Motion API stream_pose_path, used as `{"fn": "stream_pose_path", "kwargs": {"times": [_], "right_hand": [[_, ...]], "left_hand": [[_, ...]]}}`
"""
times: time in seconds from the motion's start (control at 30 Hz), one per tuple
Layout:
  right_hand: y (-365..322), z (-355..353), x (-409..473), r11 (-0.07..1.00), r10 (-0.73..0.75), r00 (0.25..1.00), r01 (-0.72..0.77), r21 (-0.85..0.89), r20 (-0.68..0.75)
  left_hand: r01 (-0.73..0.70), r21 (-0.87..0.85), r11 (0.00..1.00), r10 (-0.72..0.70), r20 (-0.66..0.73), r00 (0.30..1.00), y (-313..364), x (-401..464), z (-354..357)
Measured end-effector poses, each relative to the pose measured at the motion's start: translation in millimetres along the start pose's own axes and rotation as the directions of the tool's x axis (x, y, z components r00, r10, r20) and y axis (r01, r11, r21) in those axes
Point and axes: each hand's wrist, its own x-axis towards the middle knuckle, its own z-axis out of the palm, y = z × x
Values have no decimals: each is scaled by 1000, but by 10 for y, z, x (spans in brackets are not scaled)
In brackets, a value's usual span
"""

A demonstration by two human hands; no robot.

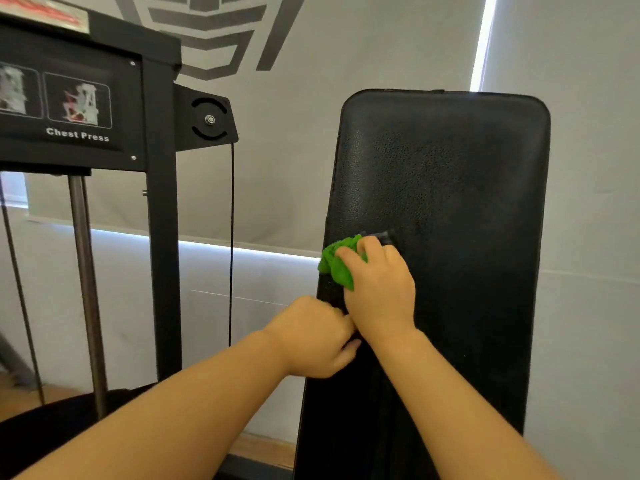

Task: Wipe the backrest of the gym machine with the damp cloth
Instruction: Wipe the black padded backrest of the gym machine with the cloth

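Note:
The tall black padded backrest [450, 174] stands upright on the right half of the head view. A bunched green cloth [335, 263] lies against its left side at mid height. My right hand [379, 289] grips the cloth and presses it onto the pad; a grey part of the cloth shows just above my fingers. My left hand [313, 336] holds the backrest's left edge just below, its fingers curled round the rim and touching my right wrist.
To the left stands the black frame of the chest press machine [161, 209] with its instruction plate, a pulley bracket [207, 119], a hanging cable [231, 244] and a steel guide rod [85, 282]. A grey wall lies behind; wooden floor shows below.

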Motion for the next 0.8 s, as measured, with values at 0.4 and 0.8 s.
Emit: {"fn": "stream_pose_path", "kwargs": {"times": [0.4, 0.8], "right_hand": [[57, 8, 782, 985, 121, 991, -127, -116, -52], [53, 40, 24, 990, -81, 993, 70, -119, -90]], "left_hand": [[578, -370, 727, -624, -6, 781, -118, 152, -12], [530, -845, 74, -743, 308, 594, -252, 241, -65]]}}
